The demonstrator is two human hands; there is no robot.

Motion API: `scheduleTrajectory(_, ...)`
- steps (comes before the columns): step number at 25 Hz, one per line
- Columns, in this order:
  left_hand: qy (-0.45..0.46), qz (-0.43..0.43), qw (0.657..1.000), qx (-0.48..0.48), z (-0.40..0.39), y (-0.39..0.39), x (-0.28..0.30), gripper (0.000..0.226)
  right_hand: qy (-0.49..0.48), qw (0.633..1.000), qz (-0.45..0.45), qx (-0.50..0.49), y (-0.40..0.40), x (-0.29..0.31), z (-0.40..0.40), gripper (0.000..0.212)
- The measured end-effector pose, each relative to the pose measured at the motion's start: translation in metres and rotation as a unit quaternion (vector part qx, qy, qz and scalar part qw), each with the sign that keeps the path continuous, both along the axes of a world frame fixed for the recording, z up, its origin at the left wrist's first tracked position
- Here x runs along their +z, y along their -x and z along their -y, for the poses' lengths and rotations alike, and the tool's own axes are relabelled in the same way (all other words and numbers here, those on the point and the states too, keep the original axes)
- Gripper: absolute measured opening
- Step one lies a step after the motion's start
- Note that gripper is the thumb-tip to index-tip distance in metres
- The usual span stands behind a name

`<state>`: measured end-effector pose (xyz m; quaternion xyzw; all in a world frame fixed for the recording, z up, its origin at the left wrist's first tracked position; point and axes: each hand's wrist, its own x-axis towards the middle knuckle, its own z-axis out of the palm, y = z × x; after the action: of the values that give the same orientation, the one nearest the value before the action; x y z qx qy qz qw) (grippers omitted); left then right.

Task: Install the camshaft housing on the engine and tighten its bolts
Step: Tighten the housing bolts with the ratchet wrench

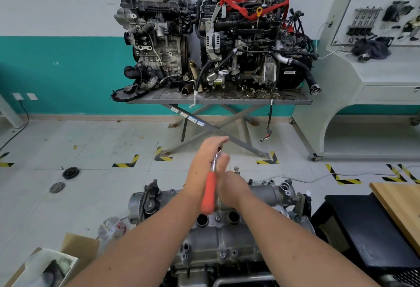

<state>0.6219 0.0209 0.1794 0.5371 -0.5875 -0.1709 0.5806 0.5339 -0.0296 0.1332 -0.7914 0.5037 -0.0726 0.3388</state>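
The grey camshaft housing (223, 239) lies on top of the engine (145, 202) right in front of me, with two round holes and several bolts showing. A ratchet wrench (210, 192) with an orange handle is raised above its far side. My left hand (204, 161) lies over the wrench head with straight fingers. My right hand (233, 188) holds the chrome shaft, thumb against it; its fingers are hidden. One bolt (236, 169) stands up just behind my right hand.
Two engines stand on a scissor-leg table (293, 101) by the wall. A black cabinet (363, 230) and a wooden board (400, 207) are at the right. A cardboard box (77, 245), a plastic bag (111, 227) and a pulley (71, 172) lie at the left.
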Motion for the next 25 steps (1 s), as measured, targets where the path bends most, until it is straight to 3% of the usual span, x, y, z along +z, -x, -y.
scheduleTrajectory(2, -0.040, -0.148, 0.988, 0.006, 0.001, 0.005, 0.000, 0.032, 0.045, 0.997, -0.055, 0.018, 0.001, -0.009, 0.012, 0.030)
scheduleTrajectory(4, -0.091, -0.247, 0.965, 0.010, 0.006, 0.005, 0.000, 0.043, 0.062, 0.997, -0.051, 0.018, -0.004, -0.008, 0.009, 0.036)
scheduleTrajectory(6, -0.132, -0.312, 0.941, 0.012, 0.011, 0.001, 0.003, 0.057, 0.049, 0.998, -0.033, 0.002, -0.004, -0.012, 0.009, 0.040)
scheduleTrajectory(8, -0.160, -0.324, 0.932, 0.007, 0.014, -0.005, 0.008, 0.061, 0.030, 0.999, -0.030, -0.003, 0.001, -0.015, 0.015, 0.042)
scheduleTrajectory(12, -0.213, -0.267, 0.940, -0.018, 0.018, -0.017, 0.022, 0.058, 0.031, 0.999, -0.037, 0.003, -0.003, -0.015, 0.013, 0.041)
scheduleTrajectory(16, -0.295, -0.217, 0.930, -0.026, 0.028, -0.025, 0.040, 0.027, 0.038, 0.998, -0.042, 0.005, -0.003, -0.017, 0.014, 0.040)
scheduleTrajectory(19, -0.331, -0.157, 0.930, -0.023, 0.031, -0.026, 0.054, 0.021, 0.037, 0.998, -0.046, 0.005, -0.002, -0.017, 0.015, 0.040)
scheduleTrajectory(25, -0.380, 0.084, 0.919, -0.061, 0.035, -0.024, 0.078, 0.024, 0.026, 0.999, -0.046, -0.003, -0.003, -0.017, 0.016, 0.038)
